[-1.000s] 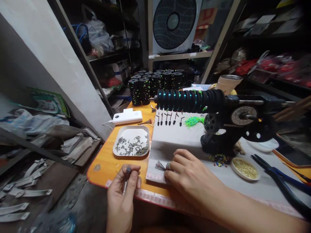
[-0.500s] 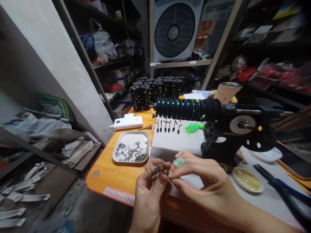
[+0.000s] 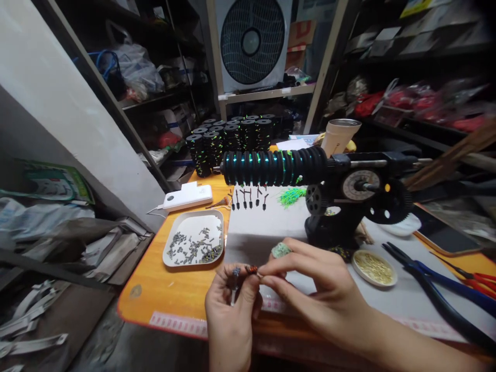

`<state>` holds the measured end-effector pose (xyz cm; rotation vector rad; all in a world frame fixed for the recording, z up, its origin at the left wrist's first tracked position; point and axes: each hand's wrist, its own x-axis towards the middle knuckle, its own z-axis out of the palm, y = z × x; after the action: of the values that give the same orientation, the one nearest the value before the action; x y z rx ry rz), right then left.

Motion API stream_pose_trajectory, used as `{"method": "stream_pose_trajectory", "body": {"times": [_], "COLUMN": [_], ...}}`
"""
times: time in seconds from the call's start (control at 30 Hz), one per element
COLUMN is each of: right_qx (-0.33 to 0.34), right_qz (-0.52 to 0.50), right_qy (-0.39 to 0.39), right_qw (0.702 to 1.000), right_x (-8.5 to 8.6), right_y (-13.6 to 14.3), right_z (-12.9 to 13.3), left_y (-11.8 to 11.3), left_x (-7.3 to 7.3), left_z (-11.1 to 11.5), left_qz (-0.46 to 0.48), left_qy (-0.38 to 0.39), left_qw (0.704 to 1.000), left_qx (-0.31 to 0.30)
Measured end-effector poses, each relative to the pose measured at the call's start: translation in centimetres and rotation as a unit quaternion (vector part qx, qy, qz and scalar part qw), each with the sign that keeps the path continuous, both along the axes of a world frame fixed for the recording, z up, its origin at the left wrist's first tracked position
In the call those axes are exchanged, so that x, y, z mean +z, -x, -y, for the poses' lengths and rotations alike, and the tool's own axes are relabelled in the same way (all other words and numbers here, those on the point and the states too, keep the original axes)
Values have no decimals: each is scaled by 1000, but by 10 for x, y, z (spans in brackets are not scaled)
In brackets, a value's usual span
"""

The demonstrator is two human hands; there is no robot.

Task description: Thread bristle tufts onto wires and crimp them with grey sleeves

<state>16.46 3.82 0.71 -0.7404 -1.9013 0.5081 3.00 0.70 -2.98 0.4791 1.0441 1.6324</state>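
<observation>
My left hand (image 3: 232,305) is closed, its thumb and fingertips pinching a small dark piece with orange bands (image 3: 251,269). A bluish-grey bit with a pale stem (image 3: 234,281) also pokes out between its fingers. My right hand (image 3: 321,289) pinches the other end of the banded piece between thumb and index finger; a green speckled wrap (image 3: 280,250) covers one of its fingers. Both hands meet over the table's front edge. Beyond them, a black ridged roll (image 3: 275,168) wound with shiny blue-green line sits on a geared machine (image 3: 360,188).
A white tray (image 3: 174,253) of small dark pieces lies left. Several dark forked bits (image 3: 248,199) and green strands (image 3: 292,196) rest on the white sheet. At right are a dish of gold-coloured bits (image 3: 375,267), pliers (image 3: 430,274) and a phone (image 3: 445,230). Black spools (image 3: 232,137) stand behind.
The view has shifted right, so the scene sits further left. My hands have turned slightly; the banded piece and the pale stem now show more plainly. Both hands keep their pinch.
</observation>
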Motion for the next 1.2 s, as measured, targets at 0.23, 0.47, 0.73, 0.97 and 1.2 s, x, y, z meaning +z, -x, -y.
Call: {"method": "stream_pose_trajectory", "body": {"times": [0.23,0.47,0.73,0.97,1.2], "right_qx": [-9,-16,9,-25,-51], "right_qz": [-14,-18,-10,-11,44], "right_qy": [40,69,44,84,88], "right_qw": [999,997,999,996,994], "right_x": [-2,-4,-7,-5,1], "right_y": [-3,-6,-7,-15,-19], "right_z": [-1,-8,-13,-21,-18], "left_y": [2,-3,4,9,10], "left_x": [-6,5,10,13,13], "left_z": [-5,-13,-23,-24,-18], "left_qz": [-122,-135,51,75,55], "left_qy": [-78,-11,73,83,57], "left_qw": [989,990,984,979,984], "left_qx": [10,-44,-151,-168,-161]}}
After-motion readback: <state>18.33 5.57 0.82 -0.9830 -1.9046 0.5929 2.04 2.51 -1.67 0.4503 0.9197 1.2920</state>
